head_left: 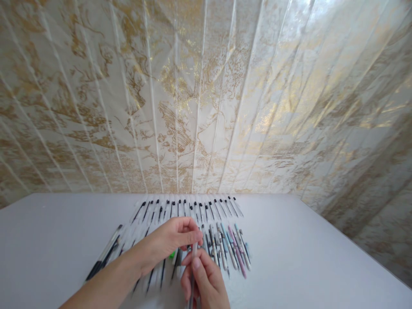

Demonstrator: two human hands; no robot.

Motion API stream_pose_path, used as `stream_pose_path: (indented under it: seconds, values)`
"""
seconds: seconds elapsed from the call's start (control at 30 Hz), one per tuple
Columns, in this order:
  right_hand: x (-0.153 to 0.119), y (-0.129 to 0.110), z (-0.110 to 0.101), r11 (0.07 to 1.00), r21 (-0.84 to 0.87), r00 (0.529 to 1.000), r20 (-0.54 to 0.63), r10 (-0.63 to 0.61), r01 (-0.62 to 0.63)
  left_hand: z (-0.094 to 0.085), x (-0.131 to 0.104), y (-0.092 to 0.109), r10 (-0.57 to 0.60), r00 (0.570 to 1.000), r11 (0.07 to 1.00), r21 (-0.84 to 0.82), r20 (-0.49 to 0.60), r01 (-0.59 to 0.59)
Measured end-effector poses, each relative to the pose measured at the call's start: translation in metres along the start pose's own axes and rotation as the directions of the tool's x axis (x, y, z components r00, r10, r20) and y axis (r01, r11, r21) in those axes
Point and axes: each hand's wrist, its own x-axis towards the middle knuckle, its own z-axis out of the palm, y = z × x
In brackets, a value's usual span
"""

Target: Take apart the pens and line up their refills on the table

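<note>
Near the bottom centre, my left hand (184, 234) pinches the upper end of a slim translucent grey pen part (194, 249). Just below it, my right hand (204, 277) has its fingers and thumb wrapped round the lower length of the same part, which stands roughly upright in view. The part's lower end runs toward the bottom edge. Beneath and beside my hands lie dark pen refills (163, 268) on the left and pens with pale, blue and pink barrels (236, 249) on the right. A small green item (172, 255) shows below my left wrist.
Behind my hands, a row of clear tubes with black caps (210, 210) lies across the white table (289, 253). Longer black-and-clear pens (104, 253) lie at the left. A gold-patterned pleated curtain (193, 107) hangs beyond the table's back edge.
</note>
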Motion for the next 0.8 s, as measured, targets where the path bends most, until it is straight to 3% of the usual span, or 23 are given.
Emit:
stream_pose_path:
  seconds: [0.23,0.47,0.63,0.8]
  values:
    - [0.0002,-0.0013,0.0001,1.000,0.010,1.000,-0.012,0.004,-0.004,-0.0032,-0.0037,0.0044,0.042,0.984,0.998,-0.061,0.173,-0.032]
    - [0.0003,-0.0020,0.0002,1.000,-0.011,1.000,-0.002,-0.013,0.013,0.0023,0.0009,-0.0046,0.020,0.999,1.000,-0.017,-0.029,-0.021]
    - [0.0001,-0.0008,0.0012,1.000,0.018,0.999,-0.037,0.007,-0.007,-0.0001,-0.0035,0.0024,0.031,0.995,0.999,0.003,0.091,-0.032]
    - [-0.0001,-0.0007,0.0014,1.000,0.023,1.000,-0.027,-0.010,0.010,0.0052,-0.0025,0.0011,0.021,0.999,1.000,0.019,0.037,-0.021]
